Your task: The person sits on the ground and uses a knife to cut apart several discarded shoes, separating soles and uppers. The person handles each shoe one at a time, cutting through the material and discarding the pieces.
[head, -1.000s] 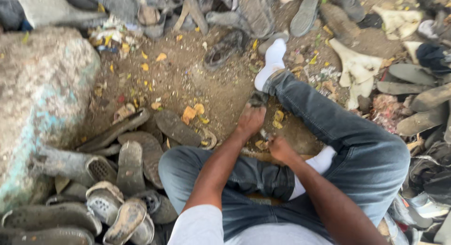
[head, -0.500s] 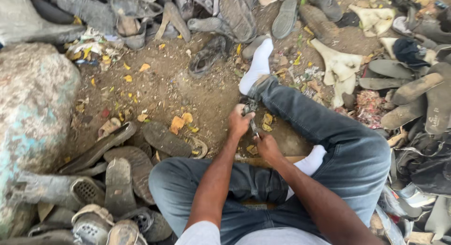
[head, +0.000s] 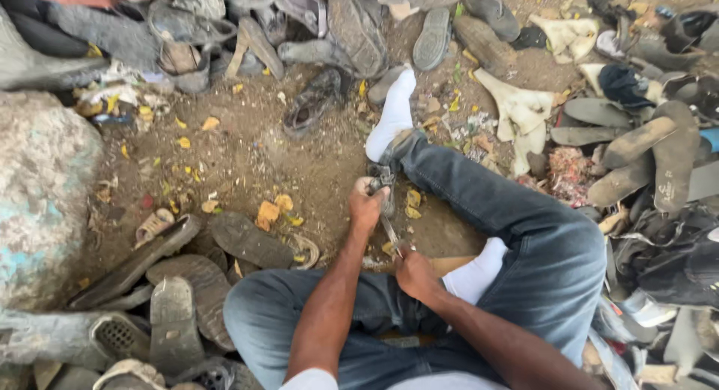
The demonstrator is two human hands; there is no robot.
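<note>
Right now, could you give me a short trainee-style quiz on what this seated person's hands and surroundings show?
1. True or false: the left hand and right hand both grip one thin strip.
2. What lies around the person on the dirt ground? A) worn shoe soles B) glass bottles C) books
3. Fill in: the outstretched foot wears a ____ sock.

Key: 1 true; 2 A; 3 white
</note>
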